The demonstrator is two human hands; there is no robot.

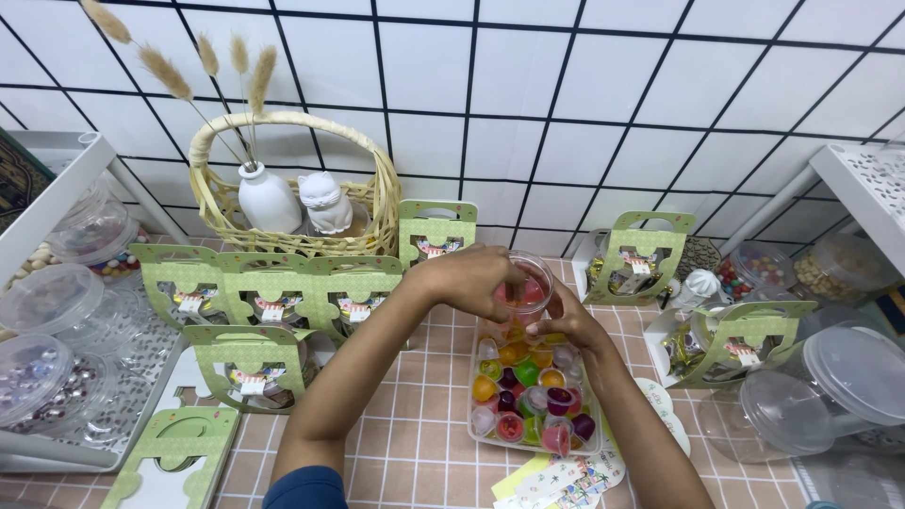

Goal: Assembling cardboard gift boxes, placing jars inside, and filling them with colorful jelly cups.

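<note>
- Tiled counter point(415, 443) bearing everything, white tile wall behind; two white racks at the sides, left rack point(57, 179) and right rack point(863, 184), keeping lidded tubs off the work area.
- Wicker basket point(292, 221) at the back against the wall, holding one white vase point(268, 200) with dried grass stems and one white cat figure point(325, 202); purely decoration, out of the hands' way.
- Green card sleeves point(259, 283): four standing grouped at left, one point(436, 229) behind the hands, two at right, one lying flat at bottom left — eight in all, as far as countable. Standing ones wrapped round clear jars and set aside in groups, seemingly finished.
- Clear tubs point(47, 297) with lids: about four stacked at left with beads or sweets inside, roughly three at right; exact count hard to tell.
- White tray point(476, 429) just below the hands, full of small jelly cups in red, orange, green, purple and clear; about twenty, too crowded for a sure count. Placed close for easy picking.
- Clear jar point(530, 283) held above the tray's far end, already with red cups inside.
- Left hand point(467, 278) curled over the jar's mouth, fingers gripping its rim or dropping something in; cannot tell which.
- Right hand point(566, 320) cupped beneath and beside the jar, steadying it.
- Printed paper tags point(566, 476) at the tray's near edge.
</note>
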